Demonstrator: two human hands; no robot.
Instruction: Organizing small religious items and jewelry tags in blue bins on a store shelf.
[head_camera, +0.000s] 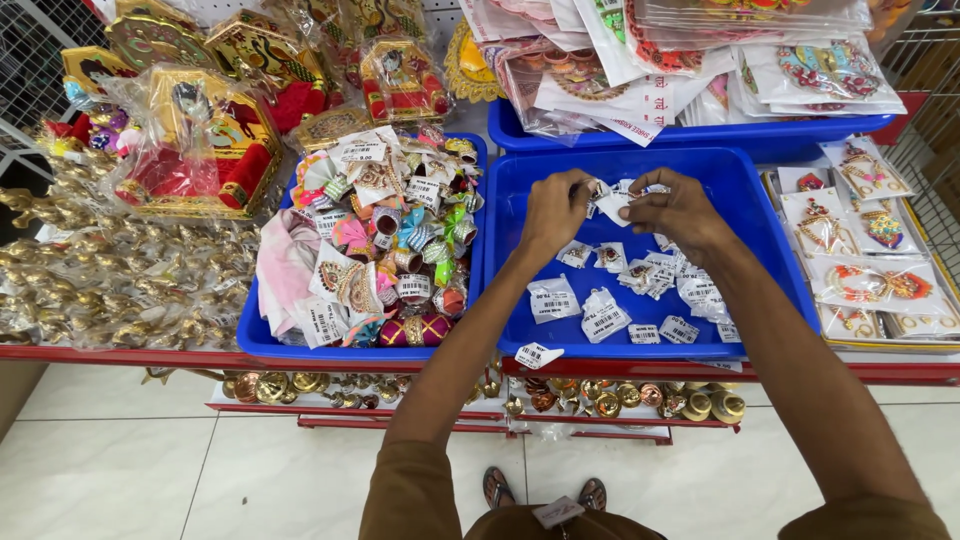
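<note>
My left hand (553, 208) and my right hand (676, 208) are raised over a blue plastic tray (765, 230) and together pinch a small clear packet (614, 198) with a white label. Several similar small labelled packets (640, 290) lie scattered on the tray's floor below my hands. One packet (538, 354) rests on the tray's front rim.
To the left stands a second blue tray (262, 340) heaped with colourful decorative pieces. Gold ornamental boxes (205, 140) and gold figurines (110, 280) fill the far left. Flat packaged ornaments (860, 250) lie to the right, more packets (690, 60) behind. Brass pots (620, 400) sit on a lower shelf.
</note>
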